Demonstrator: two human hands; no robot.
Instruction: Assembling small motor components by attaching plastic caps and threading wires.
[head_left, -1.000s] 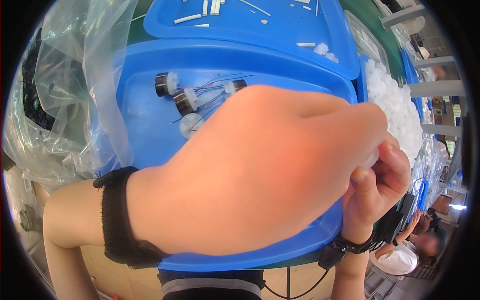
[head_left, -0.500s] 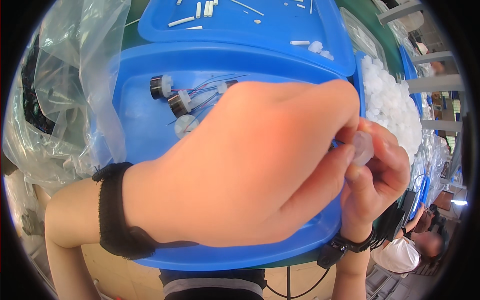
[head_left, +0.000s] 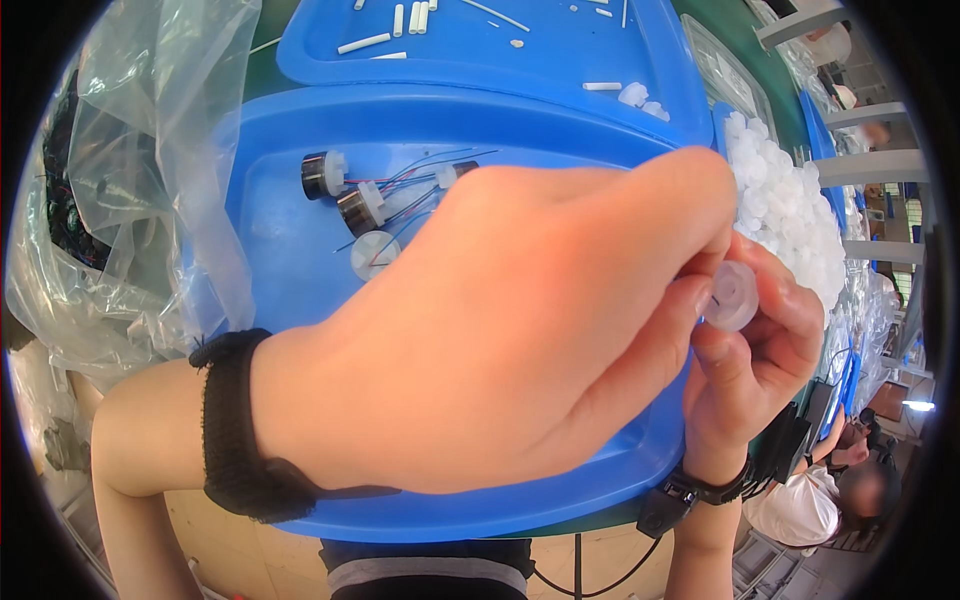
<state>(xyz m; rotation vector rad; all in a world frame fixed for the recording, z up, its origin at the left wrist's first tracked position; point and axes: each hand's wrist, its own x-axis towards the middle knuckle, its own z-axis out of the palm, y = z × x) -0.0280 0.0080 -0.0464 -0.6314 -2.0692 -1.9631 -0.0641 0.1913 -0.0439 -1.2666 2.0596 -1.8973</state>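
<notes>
Pinching between both hands [head_left: 620,330], translucent round cap [head_left: 731,296].

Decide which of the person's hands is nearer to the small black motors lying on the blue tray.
Left. The left hand lies just below and right of the black motors on the blue tray; the right hand is farther right, pinching a white cap.
</notes>
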